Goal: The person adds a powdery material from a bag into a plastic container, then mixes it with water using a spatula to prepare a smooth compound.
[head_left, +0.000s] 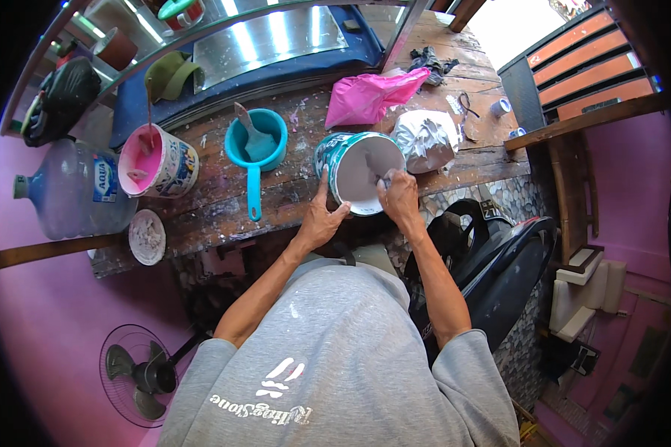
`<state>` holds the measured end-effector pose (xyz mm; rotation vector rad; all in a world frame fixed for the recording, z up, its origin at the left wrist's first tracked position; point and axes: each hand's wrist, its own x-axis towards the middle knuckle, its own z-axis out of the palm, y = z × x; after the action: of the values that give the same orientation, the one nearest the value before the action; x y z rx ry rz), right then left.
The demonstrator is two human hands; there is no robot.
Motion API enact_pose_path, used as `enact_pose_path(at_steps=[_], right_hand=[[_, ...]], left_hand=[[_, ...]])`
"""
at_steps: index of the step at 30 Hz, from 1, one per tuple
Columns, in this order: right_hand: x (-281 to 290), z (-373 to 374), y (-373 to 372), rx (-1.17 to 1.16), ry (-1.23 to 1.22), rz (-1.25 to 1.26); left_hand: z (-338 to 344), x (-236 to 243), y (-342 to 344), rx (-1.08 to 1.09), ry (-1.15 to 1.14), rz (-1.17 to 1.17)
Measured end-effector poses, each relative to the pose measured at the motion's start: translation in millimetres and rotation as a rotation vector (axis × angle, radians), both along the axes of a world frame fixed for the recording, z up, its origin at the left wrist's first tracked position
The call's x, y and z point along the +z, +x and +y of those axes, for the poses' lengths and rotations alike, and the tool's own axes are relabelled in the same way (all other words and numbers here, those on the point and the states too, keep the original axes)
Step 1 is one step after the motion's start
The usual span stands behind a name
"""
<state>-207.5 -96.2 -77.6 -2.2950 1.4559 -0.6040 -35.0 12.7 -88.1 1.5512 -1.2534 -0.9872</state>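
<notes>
On the wooden table in front of me, a white and green bucket (324, 153) stands tilted toward me, with a pale grey paste (354, 175) inside. My left hand (323, 218) steadies its near left side, thumb at the rim and index finger along the wall. At the right of its mouth, my right hand (400, 195) is closed, fingers curled around a small tool whose kind is hidden by the hand and paste. To the left, a teal dipper (254, 186) holds a flat scraper (255, 140). Just right of the bucket lies a crumpled white bag (425, 138).
A pink plastic bag (373, 97) lies behind the bucket. Farther left stand a pail with pink paint (173, 167), a large water bottle (74, 190) and a white paste-smeared lid (147, 237). A motorbike (503, 268) is at my right, a fan (149, 376) at lower left.
</notes>
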Motion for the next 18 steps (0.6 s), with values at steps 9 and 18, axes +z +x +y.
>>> enact_pose_path(at_steps=[9, 18], right_hand=[[14.5, -13.2, 20.2, 0.009, -0.04, -0.164], [24.1, -3.3, 30.6, 0.134, 0.251, -0.223]], left_hand=[[2.4, -5.8, 0.8, 0.012, -0.027, 0.035], [0.6, 2.6, -0.2, -0.006, -0.027, -0.02]])
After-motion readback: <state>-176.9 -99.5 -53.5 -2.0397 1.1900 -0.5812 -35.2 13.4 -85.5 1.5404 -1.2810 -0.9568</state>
